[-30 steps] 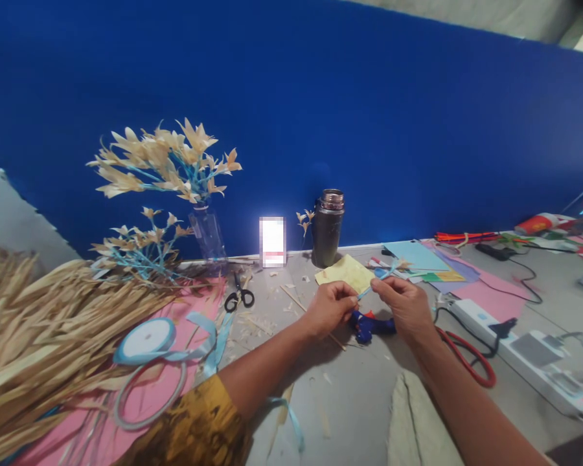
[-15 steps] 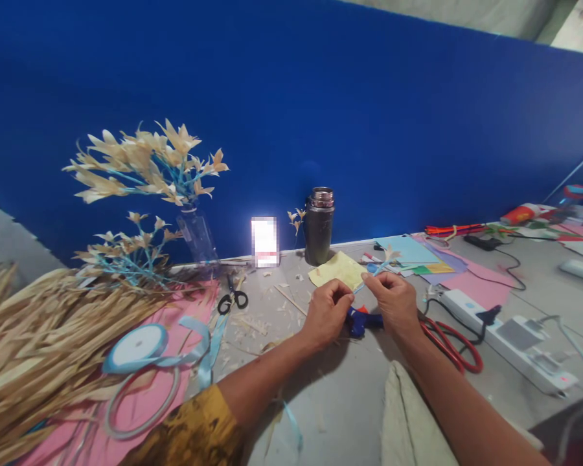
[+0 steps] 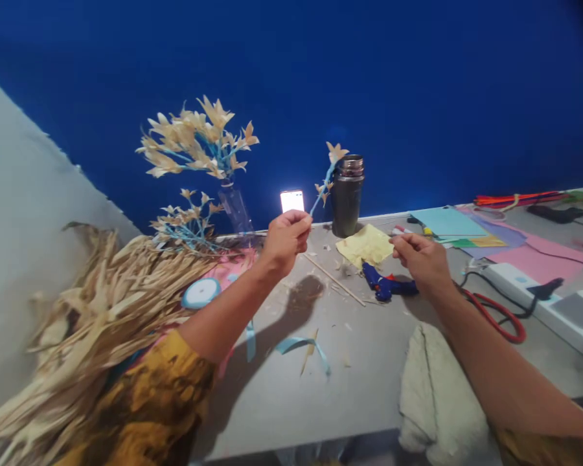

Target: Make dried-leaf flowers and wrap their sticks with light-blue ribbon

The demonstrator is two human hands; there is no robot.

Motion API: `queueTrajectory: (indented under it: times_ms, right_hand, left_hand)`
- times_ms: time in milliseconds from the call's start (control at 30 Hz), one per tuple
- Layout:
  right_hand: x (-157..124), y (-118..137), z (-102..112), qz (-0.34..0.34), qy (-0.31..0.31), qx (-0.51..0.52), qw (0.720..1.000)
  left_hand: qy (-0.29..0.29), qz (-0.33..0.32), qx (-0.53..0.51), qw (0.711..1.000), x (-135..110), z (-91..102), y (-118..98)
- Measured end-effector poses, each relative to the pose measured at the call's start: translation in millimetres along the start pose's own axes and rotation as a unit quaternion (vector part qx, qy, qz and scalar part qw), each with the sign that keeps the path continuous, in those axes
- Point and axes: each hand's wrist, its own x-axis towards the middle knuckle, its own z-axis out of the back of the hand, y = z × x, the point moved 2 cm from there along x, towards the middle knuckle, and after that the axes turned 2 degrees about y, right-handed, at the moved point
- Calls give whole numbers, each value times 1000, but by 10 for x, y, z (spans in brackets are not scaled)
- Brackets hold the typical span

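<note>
My left hand (image 3: 287,243) pinches the lower end of a blue-wrapped stem. That stem carries a pale craft flower (image 3: 337,153) at its top, raised in front of a dark flask (image 3: 347,197). My right hand (image 3: 422,259) is apart from it, thumb and fingers pressed together over the right of the table; whatever may be between them is too small to make out. Just below the right hand lies a blue glue gun (image 3: 386,285). Beside the glue gun is a yellow paper sheet (image 3: 364,246) with scraps on it.
Dried husks (image 3: 97,304) and a ribbon roll (image 3: 201,293) lie left. Behind them stands a clear bottle (image 3: 236,207) of similar flowers, near a lit phone (image 3: 291,200). Right are red-handled scissors (image 3: 500,317), a power strip (image 3: 554,304) and a cloth (image 3: 432,388).
My hands have drawn apart. The left has lifted the flower up and left, away from the right hand, which held its stem before. The camera view has shifted.
</note>
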Motion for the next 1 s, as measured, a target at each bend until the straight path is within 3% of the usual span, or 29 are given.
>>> queueTrajectory:
  times_ms: [100,233,333,433,500,600,667,733,833,1000]
  right_hand:
    - [127,135,-136,56,29,-56,996]
    - [268,323,-418,110,44,-61,991]
    - [296,495,-632,135,94,-75,984]
    - [249,724,-699,193,136,-126,964]
    - [124,828,-609,232,177,-180,939]
    - [-279,772,-340,272,287,-291,871]
    - [-586,628,-149,282,249,-299,877]
    - [-808,452,-57,294,155,-285,899]
    - [-898,190,-223,325,160,-318,876]
    - [-591,-12,-708,335,236,-419,810]
  left_hand:
    - [-8,49,-15,999,-440,346,-45]
    - [-66,121,-45,989,-943,732,168]
    - [-101,145,-62,982,-1144,878,327]
    - [-89,168,-70,979,-1266,892,386]
    - [-63,185,-78,978,-1352,865,375]
    - [-37,198,-92,975,-1481,843,328]
    - [-33,203,-98,974,-1528,847,309]
    - [-35,213,-103,971,-1522,844,317]
    - [-41,228,-111,966,-1447,792,382]
    - [-27,259,-90,961,-1384,600,566]
